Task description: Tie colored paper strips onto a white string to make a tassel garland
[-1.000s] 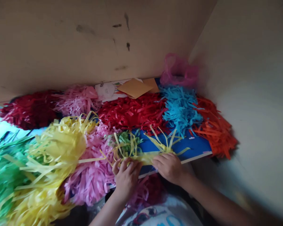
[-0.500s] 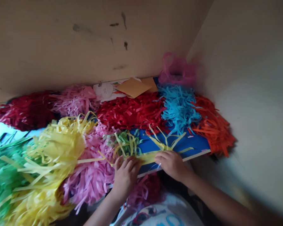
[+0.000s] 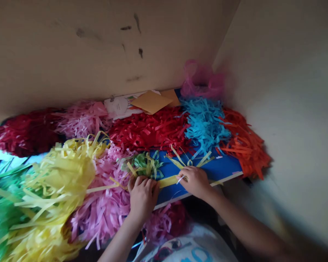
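Note:
A yellow crepe paper strip with fringed ends stretches between my hands across the blue tabletop. My left hand is closed over its left end, fingers curled. My right hand pinches the other end, and cut yellow strands fan out beyond it. A thin white stick-like piece shows at my right fingertips; what it is I cannot tell. Just past my left hand lies a small bunch of green paper shreds. Pink paper fringe lies left of that hand.
Fringed paper heaps cover much of the table: yellow, green, red, blue and orange. Tan envelopes and a pink plastic bag lie by the wall. Another wall rises at right.
My right hand has shifted slightly, and the white stick-like piece now shows at its fingertips. The yellow strip looks narrower and tauter. The view has shifted a little.

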### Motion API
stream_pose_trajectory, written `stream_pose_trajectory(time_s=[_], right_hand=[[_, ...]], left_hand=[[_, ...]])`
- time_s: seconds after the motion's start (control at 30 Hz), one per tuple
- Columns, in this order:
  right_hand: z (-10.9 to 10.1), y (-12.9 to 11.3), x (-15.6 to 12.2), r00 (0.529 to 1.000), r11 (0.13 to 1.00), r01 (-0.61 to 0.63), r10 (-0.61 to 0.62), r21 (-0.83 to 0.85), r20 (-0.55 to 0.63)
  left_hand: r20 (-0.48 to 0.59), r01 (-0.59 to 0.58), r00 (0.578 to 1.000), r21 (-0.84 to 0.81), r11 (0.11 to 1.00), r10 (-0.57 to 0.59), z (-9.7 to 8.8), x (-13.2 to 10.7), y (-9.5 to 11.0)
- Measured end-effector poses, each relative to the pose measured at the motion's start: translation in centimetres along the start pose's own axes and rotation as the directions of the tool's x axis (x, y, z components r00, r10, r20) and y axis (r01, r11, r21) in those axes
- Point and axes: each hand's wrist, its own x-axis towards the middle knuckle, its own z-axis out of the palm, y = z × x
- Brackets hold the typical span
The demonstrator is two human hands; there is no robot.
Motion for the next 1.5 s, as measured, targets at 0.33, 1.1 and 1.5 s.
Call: stream_pose_trajectory(time_s=[0.33,1.1,1.5], right_hand=[[-0.7,-0.5,-0.5,0.981,0.967,0.181,-0.189,-0.182,-0.029],[-0.1,0.7,1.2,0.903,0.903,0.428,-0.424,-0.045,0.068],[-0.4,0.4,0.0,0.903,0.883,0.429,-0.424,-0.190,0.071]], left_hand=[[-0.006,-0.111,0.994,0.087,0.990,0.112,-0.7,0.6,0.0],[0.016,-0.383,0.924,0.079,0.920,0.383,-3.1,-0.2,1.9],[-0.025,-0.357,0.934,-0.034,0.933,0.357,0.3,-0.3,-1.8]])
